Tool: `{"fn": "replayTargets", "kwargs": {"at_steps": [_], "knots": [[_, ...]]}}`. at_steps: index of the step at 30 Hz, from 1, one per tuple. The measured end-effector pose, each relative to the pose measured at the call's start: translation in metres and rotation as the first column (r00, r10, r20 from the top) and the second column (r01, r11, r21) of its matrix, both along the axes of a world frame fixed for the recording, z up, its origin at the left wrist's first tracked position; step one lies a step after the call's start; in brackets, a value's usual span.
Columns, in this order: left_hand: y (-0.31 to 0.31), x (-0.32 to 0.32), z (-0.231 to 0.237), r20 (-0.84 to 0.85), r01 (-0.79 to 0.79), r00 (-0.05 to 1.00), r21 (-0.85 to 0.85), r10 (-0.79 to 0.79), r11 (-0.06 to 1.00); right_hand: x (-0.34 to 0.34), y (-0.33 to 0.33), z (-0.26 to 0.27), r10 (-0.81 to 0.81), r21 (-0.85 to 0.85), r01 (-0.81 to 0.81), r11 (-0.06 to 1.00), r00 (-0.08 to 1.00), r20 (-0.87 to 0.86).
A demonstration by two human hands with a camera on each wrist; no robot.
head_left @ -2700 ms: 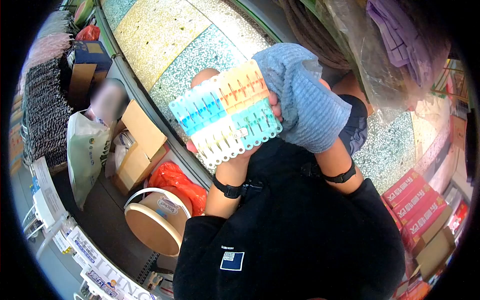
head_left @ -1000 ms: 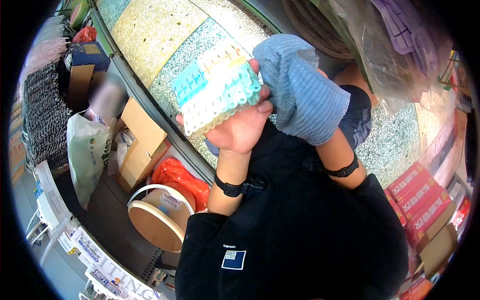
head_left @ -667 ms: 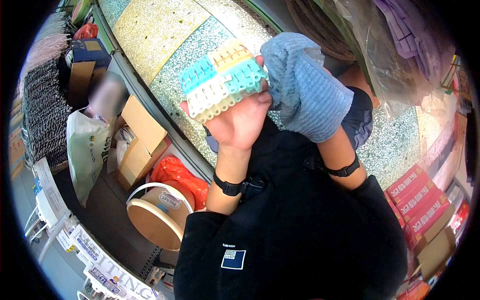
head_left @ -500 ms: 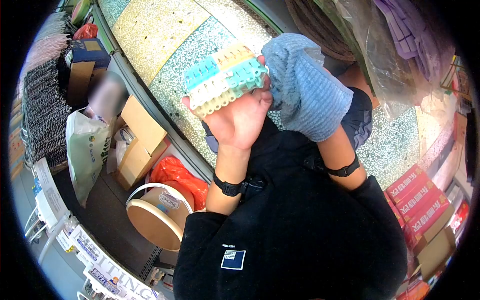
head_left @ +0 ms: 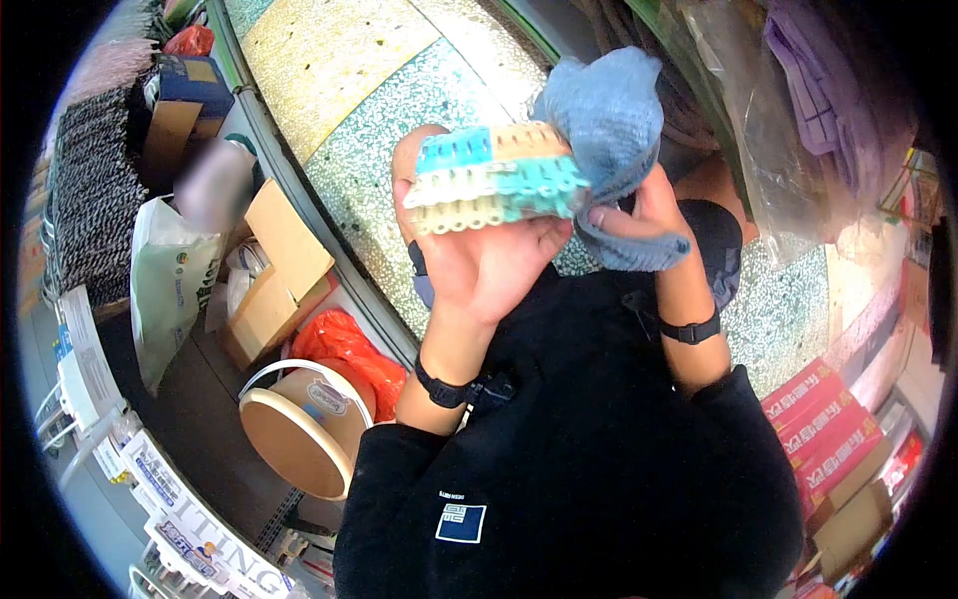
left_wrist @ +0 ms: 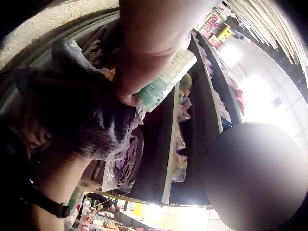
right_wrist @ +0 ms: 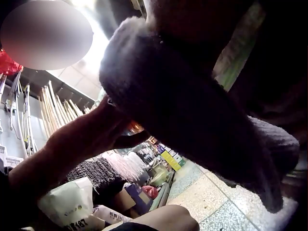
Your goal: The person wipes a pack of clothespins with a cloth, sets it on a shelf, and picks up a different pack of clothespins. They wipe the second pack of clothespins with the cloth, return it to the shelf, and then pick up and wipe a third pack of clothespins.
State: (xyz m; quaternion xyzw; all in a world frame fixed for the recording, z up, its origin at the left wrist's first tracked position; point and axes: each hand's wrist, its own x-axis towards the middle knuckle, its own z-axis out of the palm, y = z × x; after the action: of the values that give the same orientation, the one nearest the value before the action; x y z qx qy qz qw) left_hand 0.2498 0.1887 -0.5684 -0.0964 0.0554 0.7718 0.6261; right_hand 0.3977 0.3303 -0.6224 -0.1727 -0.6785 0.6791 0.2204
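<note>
Some of right hand (head_left: 653, 203) behind cloth (head_left: 611, 115)

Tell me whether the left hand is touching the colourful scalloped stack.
Touching. The head view shows the left hand supporting the colourful scalloped stack from below, palm against its lower edge.

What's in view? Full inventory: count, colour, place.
clothespin pack: 1, blue/orange/cream/green, centre
ribbed cloth: 1, blue, beside clothespin pack
bucket: 1, tan, lower left
plastic bags: 2, red, beside bucket and far upper left
shopping bag: 1, white, left
open cardboard box: 1, brown, above bucket
box: 1, blue, upper left
shaggy textiles: count unclear, black-grey and pink, far left
cartons: several, red, lower right
wrapped textiles: count unclear, purple, upper right
printed labels: several, mostly white, lower left
floor tiles: several, cream/yellow/teal, top
wrist straps: 2, black, centre
T-shirt: 1, black, bottom
left hand: 1, holding clothespin pack
right hand: 1, holding ribbed cloth
</note>
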Motion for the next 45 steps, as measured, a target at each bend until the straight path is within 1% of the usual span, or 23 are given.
{"fn": "replayTargets", "kwargs": {"at_steps": [2, 4, 6, 9, 10, 12, 13, 14, 16, 18, 19, 22, 24, 25, 26, 28, 29, 31, 32, 34, 37, 41, 45], "knots": [[-0.003, 0.001, 0.006, 0.037, -0.008, 0.999, 0.065, 0.006, 0.998, -0.004, 0.004, 0.006, -0.014, 0.035, 0.016, 0.999, 0.998, -0.061], [-0.006, -0.008, 0.006, -0.174, 0.254, 0.946, -0.131, -0.274, 0.958, -0.006, 0.016, 0.005, 0.056, 0.374, -0.002, 0.927, 0.989, -0.134], [-0.007, -0.015, 0.003, -0.298, 0.284, 0.895, -0.196, -0.333, 0.939, -0.007, 0.010, 0.009, -0.013, 0.367, 0.069, 0.928, 0.988, -0.153], [-0.005, -0.014, 0.003, -0.579, 0.239, 0.639, -0.476, -0.506, 0.846, -0.004, 0.006, 0.001, -0.129, 0.222, 0.175, 0.959, 0.969, -0.209], [-0.010, -0.017, -0.002, -0.580, 0.245, 0.636, -0.474, -0.510, 0.846, -0.004, 0.004, 0.001, -0.135, 0.224, 0.182, 0.957, 0.969, -0.209], [-0.025, -0.027, -0.014, -0.766, 0.274, 0.307, -0.498, -0.565, 0.823, -0.003, 0.001, 0.001, -0.299, -0.133, 0.293, 0.947, 0.954, -0.022], [-0.030, -0.022, -0.004, -0.760, 0.153, 0.347, -0.531, -0.549, 0.833, -0.007, -0.003, 0.005, -0.290, -0.222, 0.278, 0.934, 0.957, -0.024], [-0.035, -0.025, 0.005, -0.759, 0.159, 0.347, -0.531, -0.551, 0.832, -0.008, -0.003, 0.006, -0.295, -0.222, 0.284, 0.933, 0.955, -0.020], [-0.043, -0.036, 0.020, -0.828, 0.019, 0.302, -0.490, -0.472, 0.872, -0.008, -0.003, 0.005, -0.251, -0.463, 0.231, 0.856, 0.968, 0.019], [-0.030, -0.028, 0.023, -0.944, -0.521, 0.088, -0.315, -0.317, 0.794, -0.007, 0.000, -0.003, -0.215, -0.521, 0.221, 0.824, 0.974, 0.073], [-0.021, -0.032, 0.020, -0.950, -0.630, 0.013, -0.251, -0.312, 0.735, -0.006, -0.001, -0.006, -0.178, -0.574, 0.216, 0.790, 0.976, 0.123], [0.005, -0.040, 0.023, -0.816, -0.573, -0.447, -0.053, -0.366, 0.818, -0.008, -0.003, 0.001, -0.107, -0.632, 0.179, 0.753, 0.983, 0.151], [0.010, -0.049, 0.014, -0.809, -0.374, -0.454, -0.206, -0.372, 0.904, -0.011, -0.007, 0.009, -0.088, -0.610, 0.165, 0.775, 0.984, 0.154], [0.013, -0.045, 0.020, -0.850, -0.278, -0.293, -0.362, -0.438, 0.890, -0.012, -0.008, 0.010, -0.082, -0.581, 0.158, 0.799, 0.985, 0.155], [0.015, -0.043, 0.019, -0.849, -0.279, -0.293, -0.364, -0.439, 0.889, -0.011, -0.006, 0.008, -0.081, -0.583, 0.157, 0.797, 0.985, 0.156], [0.018, -0.041, 0.015, -0.877, -0.154, 0.006, -0.475, -0.480, 0.866, -0.004, 0.000, 0.003, -0.016, -0.655, 0.111, 0.747, 0.989, 0.150], [0.018, -0.040, 0.010, -0.899, -0.173, 0.001, -0.432, -0.438, 0.885, -0.003, -0.001, 0.003, -0.019, -0.656, 0.116, 0.746, 0.988, 0.153], [0.018, -0.039, 0.003, -0.902, -0.194, 0.013, -0.425, -0.431, 0.884, -0.003, -0.005, 0.006, -0.128, -0.823, 0.117, 0.555, 0.990, 0.055], [0.017, -0.039, 0.001, -0.906, -0.218, 0.024, -0.417, -0.423, 0.882, -0.002, -0.004, 0.008, -0.128, -0.824, 0.118, 0.554, 0.990, 0.056], [0.018, -0.038, 0.001, -0.900, -0.231, 0.027, -0.429, -0.435, 0.873, 0.004, 0.000, 0.010, -0.085, -0.693, 0.070, 0.717, 0.996, 0.013], [0.018, -0.038, 0.005, -0.895, -0.250, 0.026, -0.438, -0.446, 0.863, 0.008, 0.003, 0.002, -0.015, -0.579, 0.014, 0.815, 1.000, 0.002], [0.017, -0.043, 0.000, -0.887, -0.303, -0.050, -0.423, -0.458, 0.854, 0.007, -0.005, 0.010, -0.032, -0.488, 0.007, 0.873, 0.999, -0.043], [0.018, -0.041, -0.005, -0.892, -0.302, 0.000, -0.430, -0.451, 0.851, 0.012, -0.002, 0.001, 0.073, -0.407, -0.062, 0.911, 0.997, 0.012]]}}
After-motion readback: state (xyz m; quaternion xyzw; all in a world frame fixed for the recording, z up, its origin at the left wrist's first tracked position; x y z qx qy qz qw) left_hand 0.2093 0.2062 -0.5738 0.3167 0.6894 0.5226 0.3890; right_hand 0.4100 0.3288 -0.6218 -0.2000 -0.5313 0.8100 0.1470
